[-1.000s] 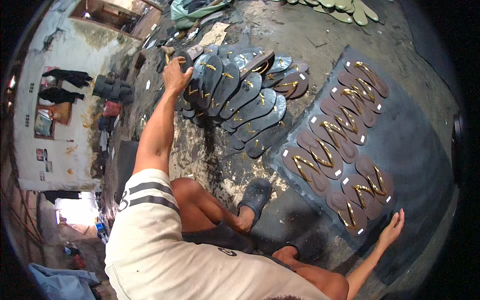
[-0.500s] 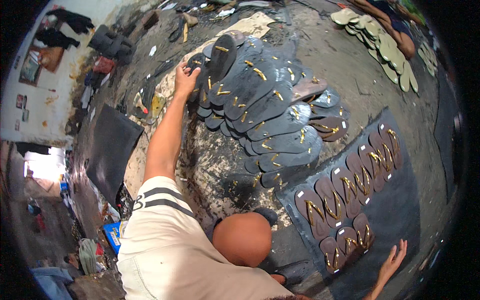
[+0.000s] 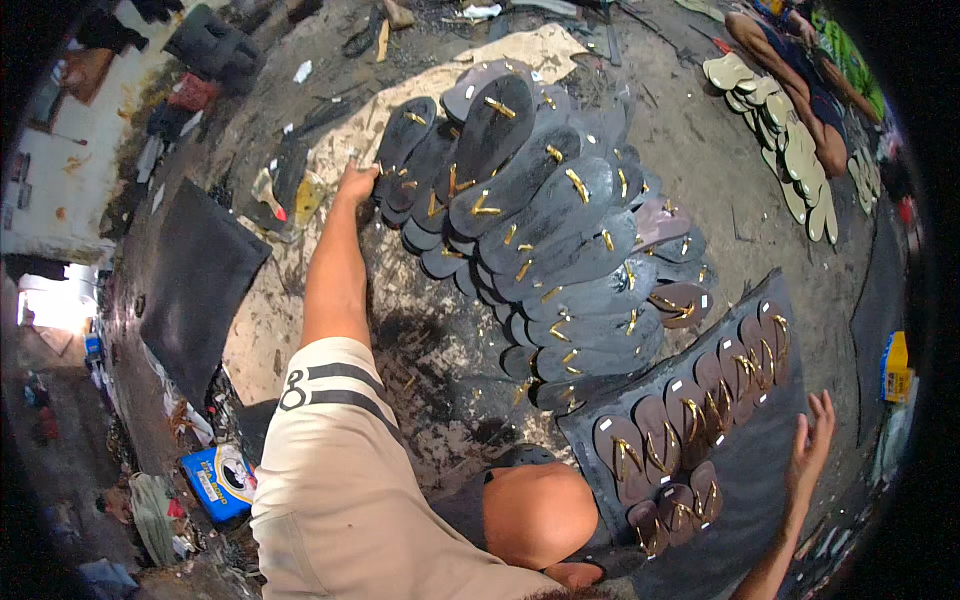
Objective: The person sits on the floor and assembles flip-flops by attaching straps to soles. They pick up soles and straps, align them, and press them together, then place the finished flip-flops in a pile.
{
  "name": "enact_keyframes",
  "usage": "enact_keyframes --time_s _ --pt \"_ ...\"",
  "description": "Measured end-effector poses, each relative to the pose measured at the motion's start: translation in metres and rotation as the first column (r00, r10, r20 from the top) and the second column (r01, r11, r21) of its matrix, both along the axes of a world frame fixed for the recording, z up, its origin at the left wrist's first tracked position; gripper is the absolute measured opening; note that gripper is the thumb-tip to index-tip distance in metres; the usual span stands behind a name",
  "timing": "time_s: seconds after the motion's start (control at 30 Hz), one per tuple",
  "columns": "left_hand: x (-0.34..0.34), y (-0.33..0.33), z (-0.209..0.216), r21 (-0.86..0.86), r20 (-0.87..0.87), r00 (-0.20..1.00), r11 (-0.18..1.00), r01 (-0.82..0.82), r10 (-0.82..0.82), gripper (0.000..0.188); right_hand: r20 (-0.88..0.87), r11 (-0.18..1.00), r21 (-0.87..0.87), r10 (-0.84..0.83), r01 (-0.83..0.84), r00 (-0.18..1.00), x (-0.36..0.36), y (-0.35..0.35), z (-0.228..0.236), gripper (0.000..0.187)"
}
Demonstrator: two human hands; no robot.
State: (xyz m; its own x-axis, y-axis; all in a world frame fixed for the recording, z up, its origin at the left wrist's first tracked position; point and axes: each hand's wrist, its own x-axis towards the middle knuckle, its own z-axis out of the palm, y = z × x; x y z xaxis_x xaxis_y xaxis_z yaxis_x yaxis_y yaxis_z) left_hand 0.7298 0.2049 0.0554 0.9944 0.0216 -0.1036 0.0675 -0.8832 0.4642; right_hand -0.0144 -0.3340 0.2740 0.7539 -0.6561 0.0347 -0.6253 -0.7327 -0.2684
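Sandal pile (image 3: 560, 230) was heaped on floor (image 3: 685, 110), left hand (image 3: 358, 182) set at its left edge. Sandal rows (image 3: 684, 405) were laid on mat (image 3: 760, 475) right-front of it, right hand (image 3: 812, 440) held right of them. Soles (image 3: 797, 160) were stacked behind-right, by another person (image 3: 785, 75).

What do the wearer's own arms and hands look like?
Left sleeve: short, cream, two dark bands, dark printed mark beside them. Right sleeve out of view. Both forearms uncovered; left fingers and right fingers ungloved.
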Motion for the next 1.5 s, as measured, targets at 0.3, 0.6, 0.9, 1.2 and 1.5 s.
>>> enact_keyframes --time_s 0.3,0.6,0.9,1.2,1.5 --pt "-0.03 0.012 0.016 -0.31 0.025 0.991 0.941 0.136 -0.135 0.064 -0.038 0.998 0.062 -0.025 0.027 0.999 0.018 0.028 0.013 0.035" --pt "-0.043 -0.004 -0.034 -0.205 0.026 0.991 0.969 0.135 -0.132 0.045 -0.115 0.99 0.085 -0.102 0.112 0.988 -0.009 0.028 0.034 0.036" --pt "-0.02 0.031 0.044 -0.76 0.315 0.84 0.648 -0.056 0.442 0.053 -0.01 0.971 0.149 -0.19 0.189 0.982 -0.067 0.028 0.028 0.036" --pt "-0.365 -0.319 0.242 -0.881 0.084 0.698 0.274 0.385 -0.712 0.021 0.361 0.957 -0.107 0.291 -0.27 0.886 -0.01 0.073 0.064 0.054" --pt "-0.716 -0.44 0.215 -0.975 -0.201 -0.006 0.2 -0.094 -0.98 0.036 0.689 0.979 0.009 -0.155 0.205 0.708 -0.124 0.07 -0.004 0.057"
